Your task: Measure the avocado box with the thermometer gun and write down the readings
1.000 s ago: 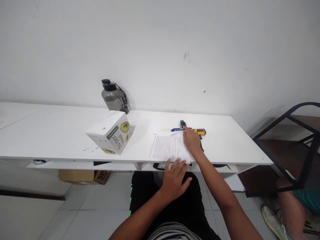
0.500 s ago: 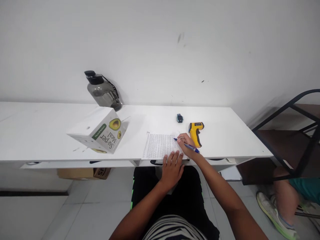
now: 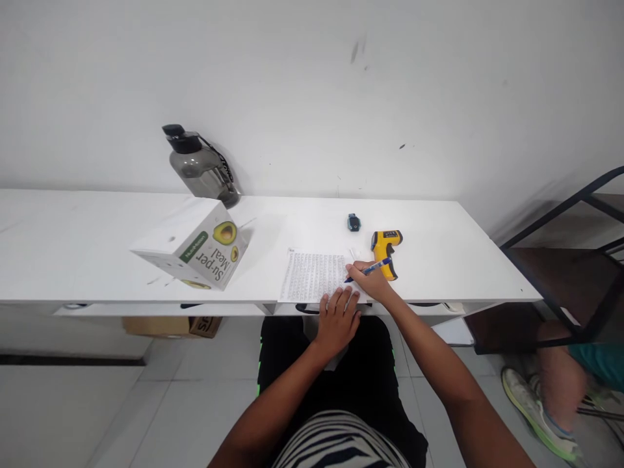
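A sheet of paper (image 3: 312,276) covered in rows of handwriting lies at the front edge of the white desk. My right hand (image 3: 371,281) is closed around a blue pen (image 3: 379,265), its tip down on the right part of the sheet. Fingers stretched out, my left hand (image 3: 337,322) rests on the sheet's lower edge at the desk's rim. Just beyond my right hand lies a yellow and black infrared thermometer (image 3: 385,250). A small dark watch (image 3: 353,223) sits farther back.
On the left stand a white box (image 3: 209,253) with avocado pictures and a grey water bottle (image 3: 202,169) near the wall. A cardboard box (image 3: 166,327) shows below the desk (image 3: 439,260). To the right are a black-framed chair (image 3: 575,260) and another person's leg and shoe (image 3: 536,409).
My right hand has moved the pen tip down the page, and the pen now tilts up to the right. My left hand stays on the sheet. The whole view has shifted slightly.
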Demonstrator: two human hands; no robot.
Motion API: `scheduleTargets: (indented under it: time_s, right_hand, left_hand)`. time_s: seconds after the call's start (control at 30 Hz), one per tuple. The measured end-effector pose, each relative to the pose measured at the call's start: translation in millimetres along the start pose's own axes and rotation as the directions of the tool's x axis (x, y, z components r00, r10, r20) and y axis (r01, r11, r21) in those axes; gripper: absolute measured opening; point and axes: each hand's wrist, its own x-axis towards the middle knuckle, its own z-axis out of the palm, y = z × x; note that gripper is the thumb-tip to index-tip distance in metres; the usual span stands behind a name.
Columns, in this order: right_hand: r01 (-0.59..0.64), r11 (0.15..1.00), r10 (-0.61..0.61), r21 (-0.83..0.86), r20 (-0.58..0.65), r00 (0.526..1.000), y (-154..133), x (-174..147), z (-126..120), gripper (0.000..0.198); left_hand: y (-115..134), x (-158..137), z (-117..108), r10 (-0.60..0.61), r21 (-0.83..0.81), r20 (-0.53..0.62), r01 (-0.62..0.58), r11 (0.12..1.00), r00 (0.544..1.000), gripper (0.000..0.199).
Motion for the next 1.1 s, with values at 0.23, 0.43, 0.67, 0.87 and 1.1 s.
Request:
scheduleTargets:
  time_s: [0.23, 0.43, 0.67, 0.87, 1.1]
  right_hand:
    - [-0.04, 0.999, 0.04, 0.012, 0.028, 0.999, 2.6, 2.5, -1.2, 0.034]
    - [-0.03, 1.0, 0.03, 0.003, 0.041, 0.999, 3.1, 2.7, -0.8, 0.034]
    - [-0.021, 1.0, 0.021, -0.01, 0.031, 0.999, 3.1, 2.8, -1.0, 0.033]
    - [0.007, 1.0, -0.005, -0.015, 0.11, 0.994, 6.8, 3.5, -2.0, 0.032]
    - [-0.02, 1.0, 0.02, 0.003, 0.056, 0.998, 5.8, 2.8, -1.4, 0.033]
  left_hand:
    - [-0.3, -0.3, 3.5, 0.01, 0.02, -0.041, -0.009, 1.0, 0.999, 0.046]
    - [-1.3, -2.5, 6.8, 0.008, 0.026, -0.04, -0.007, 1.0, 0.999, 0.048]
    - [-0.2, -0.3, 4.2, 0.005, 0.024, -0.035, -0.004, 1.0, 0.999, 0.045]
    - [-0.8, -2.0, 4.6, 0.004, 0.033, -0.007, -0.004, 0.999, 1.0, 0.046]
    - [-2.0, -5.3, 5.9, -0.002, 0.03, 0.031, 0.001, 1.0, 1.0, 0.051]
